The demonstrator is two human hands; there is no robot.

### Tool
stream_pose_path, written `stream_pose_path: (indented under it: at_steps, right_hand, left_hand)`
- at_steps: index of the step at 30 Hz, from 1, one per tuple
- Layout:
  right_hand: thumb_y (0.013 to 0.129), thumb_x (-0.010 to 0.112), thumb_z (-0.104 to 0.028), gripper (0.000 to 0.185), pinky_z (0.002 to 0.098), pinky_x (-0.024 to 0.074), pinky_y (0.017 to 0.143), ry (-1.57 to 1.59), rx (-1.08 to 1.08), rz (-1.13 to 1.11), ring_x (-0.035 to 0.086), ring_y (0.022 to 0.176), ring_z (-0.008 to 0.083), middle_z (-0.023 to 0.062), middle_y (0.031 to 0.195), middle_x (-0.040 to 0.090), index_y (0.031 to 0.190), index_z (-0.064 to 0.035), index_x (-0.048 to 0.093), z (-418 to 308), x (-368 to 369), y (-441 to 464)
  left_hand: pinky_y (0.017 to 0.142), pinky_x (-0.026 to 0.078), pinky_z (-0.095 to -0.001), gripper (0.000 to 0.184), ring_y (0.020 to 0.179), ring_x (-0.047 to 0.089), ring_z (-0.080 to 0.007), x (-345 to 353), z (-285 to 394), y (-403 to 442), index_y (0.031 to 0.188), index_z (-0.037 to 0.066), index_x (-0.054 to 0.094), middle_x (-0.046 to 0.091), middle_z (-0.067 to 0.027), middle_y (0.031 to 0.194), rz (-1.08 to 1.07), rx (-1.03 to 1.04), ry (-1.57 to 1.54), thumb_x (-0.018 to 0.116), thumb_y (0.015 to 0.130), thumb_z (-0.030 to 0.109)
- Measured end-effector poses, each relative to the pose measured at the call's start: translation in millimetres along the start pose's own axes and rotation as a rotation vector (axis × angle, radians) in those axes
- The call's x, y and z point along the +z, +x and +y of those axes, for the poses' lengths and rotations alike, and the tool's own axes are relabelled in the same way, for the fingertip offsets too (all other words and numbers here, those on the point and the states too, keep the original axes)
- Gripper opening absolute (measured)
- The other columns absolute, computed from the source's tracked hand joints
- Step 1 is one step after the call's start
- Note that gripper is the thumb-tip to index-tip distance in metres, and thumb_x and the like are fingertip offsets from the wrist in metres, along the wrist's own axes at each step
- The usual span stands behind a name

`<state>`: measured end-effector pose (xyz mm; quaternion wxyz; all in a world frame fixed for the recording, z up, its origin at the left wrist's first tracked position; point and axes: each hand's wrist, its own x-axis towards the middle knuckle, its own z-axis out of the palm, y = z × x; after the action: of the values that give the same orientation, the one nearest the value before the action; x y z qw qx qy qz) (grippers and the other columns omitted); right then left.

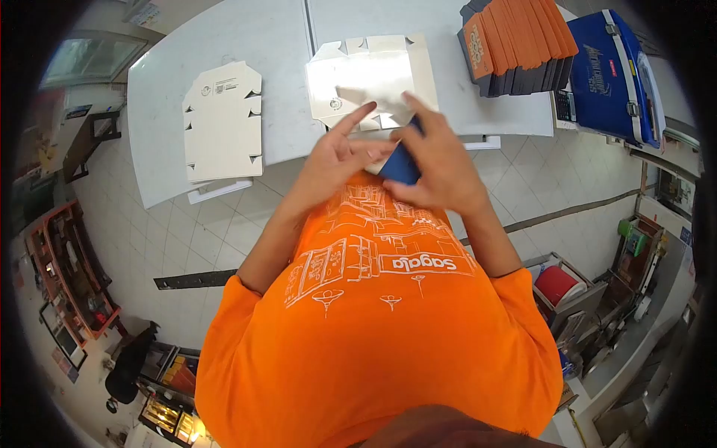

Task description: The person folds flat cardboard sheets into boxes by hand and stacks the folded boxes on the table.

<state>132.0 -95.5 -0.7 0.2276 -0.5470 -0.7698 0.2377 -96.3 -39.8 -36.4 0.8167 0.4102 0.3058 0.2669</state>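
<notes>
Just in front of my shirt, at the table's near edge, is a partly folded cardboard box point(401, 166) with a blue outer face and white inside. My right hand point(442, 168) is closed around its right side, fingers bent over the top and thumb below. At its left side, my left hand point(332, 163) grips the pale edge between thumb and fingers, one finger stretched upward. Some fingertips are blurred. Behind the hands lies a flat white die-cut box blank point(373, 63) with notched flaps, its near part blurred and partly covered by my fingers.
Another flat cream box blank or stack point(224, 123) lies left on the white table point(280, 45). A row of orange and dark printed cartons point(515, 45) stands at the right, beside a blue case point(606, 78) with clasps. A red roll point(559, 285) sits lower right.
</notes>
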Motion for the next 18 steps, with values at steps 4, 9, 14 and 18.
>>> stream_pose_path:
  at_steps: [4, 9, 14, 18]
  right_hand:
    - [0.079, 0.083, -0.031, 0.059, 0.0504, 0.049, 0.108, 0.389, 0.081, 0.4, 0.059, 0.129, 0.0386, 0.0222, 0.149, 0.055, 0.127, -0.0075, 0.059, 59.5, -11.3, -9.8]
    - [0.096, 0.063, -0.046, 0.06, 0.047, 0.0538, 0.105, 1.594, 0.406, 0.771, 0.063, 0.13, 0.0298, 0.0157, 0.143, 0.063, 0.141, -0.0074, 0.057, 74.5, 1.5, -29.0]
    - [0.106, 0.058, -0.043, 0.06, 0.0515, 0.0503, 0.113, 1.76, 0.495, 0.414, 0.057, 0.139, 0.0306, 0.0178, 0.152, 0.057, 0.154, -0.0074, 0.05, 103.1, 23.2, -46.6]
    - [0.097, 0.074, -0.01, 0.042, 0.0379, 0.0468, 0.11, 0.56, 0.184, 0.398, 0.058, 0.136, 0.0249, 0.0148, 0.15, 0.06, 0.137, -0.0002, 0.065, 77.7, 15.0, -27.9]
  left_hand:
    - [0.115, 0.045, -0.0392, 0.065, 0.138, 0.057, -0.0249, -21.4, 4.8, 12.9, 0.16, -0.001, 0.04, 0.065, -0.0198, 0.141, 0.227, 0.414, 0.494, 0.067, 0.106, 0.022]
    - [0.123, 0.037, -0.0425, 0.096, 0.146, 0.05, -0.0271, -24.0, 20.5, 17.2, 0.159, 0.0, 0.04, 0.056, -0.0182, 0.153, 0.192, 0.756, 0.397, 0.09, 0.086, 0.035]
    - [0.092, 0.056, -0.0405, 0.031, 0.095, 0.073, -0.0234, -28.3, 37.1, 11.1, 0.112, 0.01, 0.076, 0.076, -0.0067, 0.11, 0.114, 0.731, 0.955, 0.076, 0.086, -0.008]
    - [0.084, 0.055, -0.0382, 0.024, 0.091, 0.069, -0.03, -19.0, 43.0, 14.7, 0.106, 0.01, 0.074, 0.076, -0.0033, 0.1, -0.084, 0.833, 1.323, 0.073, 0.087, -0.005]
